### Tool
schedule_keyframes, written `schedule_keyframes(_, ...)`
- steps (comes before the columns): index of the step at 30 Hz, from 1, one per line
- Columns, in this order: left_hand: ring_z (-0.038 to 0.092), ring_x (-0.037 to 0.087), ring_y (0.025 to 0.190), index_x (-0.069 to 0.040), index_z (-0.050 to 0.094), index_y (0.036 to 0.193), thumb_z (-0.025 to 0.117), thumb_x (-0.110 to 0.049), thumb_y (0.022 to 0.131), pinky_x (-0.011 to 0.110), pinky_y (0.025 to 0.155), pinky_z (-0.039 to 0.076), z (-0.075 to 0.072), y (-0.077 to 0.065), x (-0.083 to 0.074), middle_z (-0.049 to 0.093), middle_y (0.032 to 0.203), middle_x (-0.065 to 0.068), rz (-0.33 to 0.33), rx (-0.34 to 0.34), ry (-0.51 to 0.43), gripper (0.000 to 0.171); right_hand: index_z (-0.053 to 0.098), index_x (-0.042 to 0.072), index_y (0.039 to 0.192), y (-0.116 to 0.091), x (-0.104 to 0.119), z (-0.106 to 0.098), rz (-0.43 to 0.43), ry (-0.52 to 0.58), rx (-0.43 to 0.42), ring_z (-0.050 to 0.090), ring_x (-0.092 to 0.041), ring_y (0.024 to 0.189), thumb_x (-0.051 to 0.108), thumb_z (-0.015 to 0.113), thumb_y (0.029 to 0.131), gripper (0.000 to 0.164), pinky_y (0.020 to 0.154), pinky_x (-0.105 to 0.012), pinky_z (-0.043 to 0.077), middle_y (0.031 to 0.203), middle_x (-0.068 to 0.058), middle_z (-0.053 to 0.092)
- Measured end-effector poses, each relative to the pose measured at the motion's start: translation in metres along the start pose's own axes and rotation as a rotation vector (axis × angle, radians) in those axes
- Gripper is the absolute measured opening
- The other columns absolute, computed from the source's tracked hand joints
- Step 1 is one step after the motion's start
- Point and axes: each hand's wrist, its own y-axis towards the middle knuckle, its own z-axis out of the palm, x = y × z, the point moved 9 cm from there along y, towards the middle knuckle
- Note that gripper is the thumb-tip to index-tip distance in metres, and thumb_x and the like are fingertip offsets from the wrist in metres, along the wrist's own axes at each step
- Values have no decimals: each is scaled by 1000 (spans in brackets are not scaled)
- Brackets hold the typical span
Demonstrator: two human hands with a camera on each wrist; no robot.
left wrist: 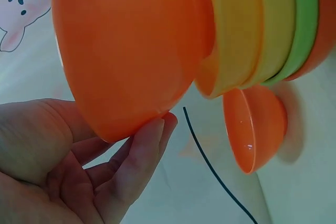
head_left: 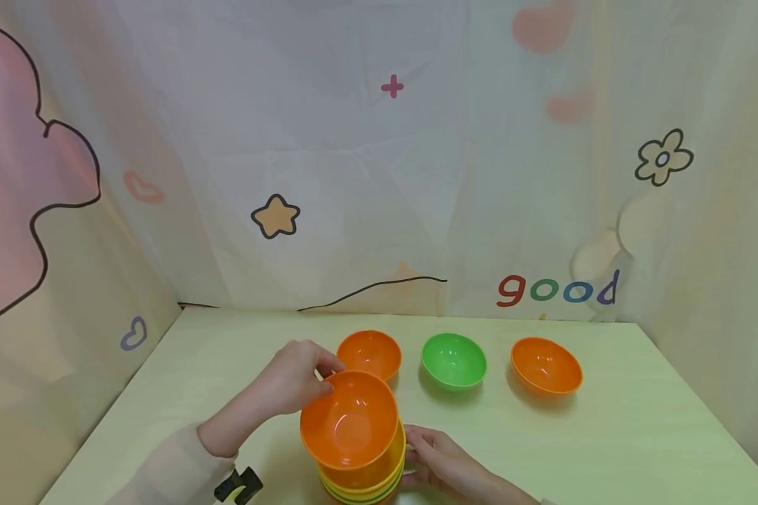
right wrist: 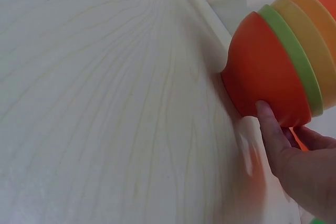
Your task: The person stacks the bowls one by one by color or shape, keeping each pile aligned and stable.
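My left hand (head_left: 300, 377) pinches the rim of an orange bowl (head_left: 347, 421), thumb inside and fingers outside. This bowl is tilted toward me, right above a stack of nested bowls (head_left: 360, 484). In the left wrist view, the orange bowl (left wrist: 126, 51) overlaps the top yellow bowl (left wrist: 236, 30). Lower in the stack come a green bowl (right wrist: 294, 56) and, at the bottom, another orange bowl (right wrist: 262, 72), standing on the table. My right hand (head_left: 445, 459) rests against the stack's right side, one finger laid straight along the bottom bowl.
Behind the stack stand three single bowls in a row: an orange bowl (head_left: 379, 351) at left, a green bowl (head_left: 453, 361) in the middle and an orange bowl (head_left: 546, 366) at right. A printed cloth (head_left: 354, 175) hangs along the back of the pale table (head_left: 606, 449).
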Motion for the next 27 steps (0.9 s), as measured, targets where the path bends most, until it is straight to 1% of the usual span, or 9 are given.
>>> schedule_keyframes(9, 51, 12, 66, -11, 70, 87, 65, 3, 71, 24, 55, 49, 11, 2, 1, 61, 74, -5, 50, 18, -8, 23, 27, -6, 137, 0, 2, -1, -5, -7, -17, 47, -28, 114, 36, 34, 98, 57, 89, -42, 45, 134, -21, 42)
schedule_keyframes(13, 52, 12, 67, -10, 70, 87, 66, 3, 70, 23, 56, 49, 16, 3, 2, 61, 74, -5, 60, 27, -10, 22, 27, -7, 136, -1, 3, -1, -19, -13, -13, 47, -28, 114, 35, 34, 99, 56, 89, -42, 46, 135, -22, 41)
schedule_keyframes(17, 52, 12, 67, -11, 70, 87, 67, 3, 70, 24, 56, 49, 18, 2, 3, 61, 74, -5, 52, 30, -14, 22, 27, -7, 136, 0, 3, -1, -8, -16, -23, 48, -28, 113, 35, 34, 99, 57, 89, -42, 46, 134, -22, 42)
schedule_keyframes(23, 50, 13, 67, -13, 71, 88, 67, 2, 70, 25, 55, 48, 22, 1, 4, 59, 73, -5, 29, 36, -18, 23, 29, -6, 136, 0, 0, -5, 42, -48, -67, 51, -28, 110, 36, 36, 98, 57, 88, -40, 47, 131, -21, 46)
schedule_keyframes(27, 50, 14, 67, -12, 71, 88, 68, 1, 70, 25, 55, 47, 25, 1, 5, 59, 73, -5, 25, 41, -24, 23, 29, -6, 135, 1, 0, -4, 41, -49, -64, 51, -28, 110, 36, 35, 98, 57, 88, -40, 47, 131, -21, 45)
